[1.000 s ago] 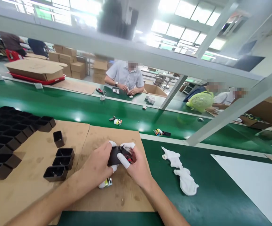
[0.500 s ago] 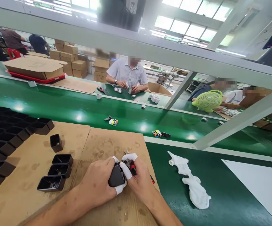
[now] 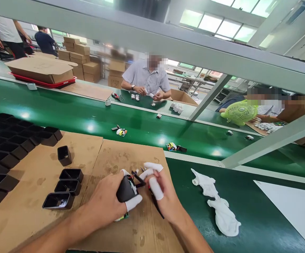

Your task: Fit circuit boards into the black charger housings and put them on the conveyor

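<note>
My left hand (image 3: 109,196), white covers on its fingertips, is closed around a black plastic case (image 3: 126,189). Light-coloured parts show at the case's right end, where a black end piece (image 3: 140,180) sticks out at an angle. My right hand (image 3: 159,189), also with white finger covers, grips a pair of pliers by dark handles (image 3: 156,203); its fingers hide most of the tool. The pliers' tips lie close to the black end piece; contact is hard to make out. Under my left hand, part of a green circuit board (image 3: 122,217) peeks out.
Black open cases (image 3: 8,149) stand in rows at left, with several loose ones (image 3: 58,201) nearer. White cloth gloves (image 3: 223,214) lie at right. Circuit boards (image 3: 121,132) lie on the green conveyor (image 3: 84,114). A co-worker (image 3: 148,75) sits opposite. A slanted metal post (image 3: 268,144) crosses at right.
The black end piece now stands out from the case. My right hand has moved slightly right and turned, its fingers lifted. The circuit boards on the conveyor have shifted left.
</note>
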Tool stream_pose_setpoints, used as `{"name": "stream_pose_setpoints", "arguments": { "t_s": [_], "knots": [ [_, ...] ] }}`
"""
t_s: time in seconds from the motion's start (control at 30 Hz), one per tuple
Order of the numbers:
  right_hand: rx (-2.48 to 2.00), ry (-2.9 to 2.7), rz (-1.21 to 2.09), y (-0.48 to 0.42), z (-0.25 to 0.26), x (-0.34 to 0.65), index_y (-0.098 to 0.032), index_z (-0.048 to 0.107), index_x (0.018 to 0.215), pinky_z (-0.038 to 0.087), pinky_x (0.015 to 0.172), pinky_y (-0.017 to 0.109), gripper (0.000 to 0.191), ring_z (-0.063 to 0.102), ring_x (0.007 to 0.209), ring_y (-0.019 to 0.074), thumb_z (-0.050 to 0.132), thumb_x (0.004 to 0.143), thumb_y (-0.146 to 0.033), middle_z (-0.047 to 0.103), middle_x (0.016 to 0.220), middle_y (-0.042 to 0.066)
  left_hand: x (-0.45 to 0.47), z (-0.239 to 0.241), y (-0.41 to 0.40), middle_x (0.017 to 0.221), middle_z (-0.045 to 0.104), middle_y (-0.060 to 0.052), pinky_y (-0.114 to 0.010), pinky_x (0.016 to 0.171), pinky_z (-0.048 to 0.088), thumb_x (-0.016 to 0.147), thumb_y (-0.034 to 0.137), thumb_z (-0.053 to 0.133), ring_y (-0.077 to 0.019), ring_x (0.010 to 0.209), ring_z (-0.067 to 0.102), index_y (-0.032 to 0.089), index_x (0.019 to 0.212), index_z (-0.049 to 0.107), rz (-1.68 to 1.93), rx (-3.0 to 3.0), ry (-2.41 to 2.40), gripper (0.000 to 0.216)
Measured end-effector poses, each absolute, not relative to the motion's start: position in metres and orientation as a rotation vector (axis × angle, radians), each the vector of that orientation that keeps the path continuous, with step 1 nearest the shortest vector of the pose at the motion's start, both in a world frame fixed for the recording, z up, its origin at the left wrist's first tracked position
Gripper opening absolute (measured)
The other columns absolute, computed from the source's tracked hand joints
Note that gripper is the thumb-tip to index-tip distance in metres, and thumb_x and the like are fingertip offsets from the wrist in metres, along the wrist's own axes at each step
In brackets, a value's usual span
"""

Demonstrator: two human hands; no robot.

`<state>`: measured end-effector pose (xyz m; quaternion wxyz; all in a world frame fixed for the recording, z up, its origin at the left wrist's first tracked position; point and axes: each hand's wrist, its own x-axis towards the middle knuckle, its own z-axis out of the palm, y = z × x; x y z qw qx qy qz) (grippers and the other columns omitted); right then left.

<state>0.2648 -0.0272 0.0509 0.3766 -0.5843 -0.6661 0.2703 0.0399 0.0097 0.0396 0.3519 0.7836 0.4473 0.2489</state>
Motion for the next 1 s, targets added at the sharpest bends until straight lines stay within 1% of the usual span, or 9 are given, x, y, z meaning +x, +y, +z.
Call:
{"name": "stream_pose_setpoints", "arguments": {
  "t_s": [0.07,0.17,0.27,0.43,0.57,0.67,0.83,0.93,1.0],
  "knots": [
    [-1.616,-1.743,0.587,-0.024,0.056,0.279,-0.025,0.066,0.127,0.053,0.080,0.036,0.039,0.068,0.086,0.0235,0.044,0.118,-0.055,0.073,0.098,0.004,0.037,0.034,0.015,0.103,0.081,-0.007,-0.041,0.084,0.059,0.097,0.055,0.075,-0.0289,0.093,0.075,0.023,0.106,0.066,0.779,1.825,1.145,0.034],
    [-1.872,-1.819,0.381,-0.027,0.062,0.296,-0.025,0.061,0.088,0.041,0.080,0.038,0.032,0.061,0.086,0.0270,0.079,0.097,-0.051,0.067,0.091,0.005,0.035,0.027,0.024,0.109,0.082,-0.006,-0.038,0.089,0.063,0.106,0.055,0.069,-0.0258,0.100,0.076,0.023,0.117,0.065,0.943,1.620,1.128,0.034],
    [-2.066,-1.902,0.284,-0.037,0.063,0.300,-0.026,0.055,0.080,0.034,0.076,0.036,0.040,0.060,0.080,0.0265,0.093,0.080,-0.042,0.065,0.088,0.003,0.034,0.023,0.028,0.110,0.081,-0.005,-0.039,0.091,0.063,0.109,0.053,0.065,-0.0247,0.103,0.076,0.024,0.127,0.060,0.988,1.579,1.170,0.034],
    [-2.228,-1.978,0.184,-0.044,0.060,0.296,-0.026,0.058,0.087,0.033,0.067,0.035,0.018,0.068,0.087,0.0302,0.073,0.094,-0.033,0.070,0.104,0.009,0.027,0.031,0.029,0.121,0.079,-0.008,-0.047,0.095,0.063,0.104,0.056,0.072,-0.0292,0.106,0.076,0.025,0.137,0.053,0.914,1.647,1.258,0.050],
    [-2.225,-2.037,0.176,-0.043,0.059,0.304,-0.026,0.056,0.073,0.038,0.070,0.038,0.026,0.069,0.092,0.0344,0.070,0.094,-0.031,0.072,0.104,0.013,0.014,0.045,0.036,0.120,0.077,-0.010,-0.054,0.102,0.061,0.103,0.049,0.073,-0.0346,0.113,0.075,0.023,0.135,0.061,0.895,1.913,1.251,0.043],
    [-2.186,-2.028,0.226,-0.040,0.060,0.313,-0.026,0.053,0.067,0.041,0.071,0.040,0.030,0.068,0.087,0.0328,0.066,0.095,-0.029,0.071,0.093,0.011,0.003,0.054,0.045,0.128,0.077,-0.011,-0.050,0.106,0.061,0.104,0.040,0.073,-0.0327,0.118,0.075,0.023,0.138,0.064,0.901,2.050,1.133,0.039],
    [-1.868,-1.841,0.629,-0.041,0.079,0.322,-0.027,0.065,0.090,0.056,0.072,0.036,0.028,0.071,0.082,0.0262,0.051,0.109,-0.042,0.073,0.091,0.005,-0.007,0.063,0.053,0.119,0.077,-0.008,-0.042,0.095,0.065,0.101,0.028,0.075,-0.0293,0.106,0.076,0.025,0.133,0.070,0.849,2.236,1.070,0.033],
    [-1.453,-1.664,0.973,-0.049,0.094,0.317,-0.028,0.072,0.095,0.061,0.080,0.037,0.032,0.072,0.092,0.0279,0.065,0.109,-0.056,0.074,0.100,0.007,-0.009,0.062,0.056,0.117,0.075,-0.008,-0.041,0.092,0.066,0.100,0.024,0.073,-0.0298,0.104,0.076,0.026,0.140,0.069,0.874,2.303,1.062,0.040],
    [-1.354,-1.664,0.994,-0.054,0.098,0.309,-0.029,0.074,0.092,0.060,0.079,0.037,0.029,0.070,0.090,0.0282,0.076,0.104,-0.055,0.074,0.099,0.007,-0.010,0.059,0.057,0.121,0.074,-0.009,-0.041,0.095,0.066,0.099,0.023,0.074,-0.0300,0.107,0.077,0.027,0.145,0.068,0.904,2.326,1.042,0.047]
  ]
}}
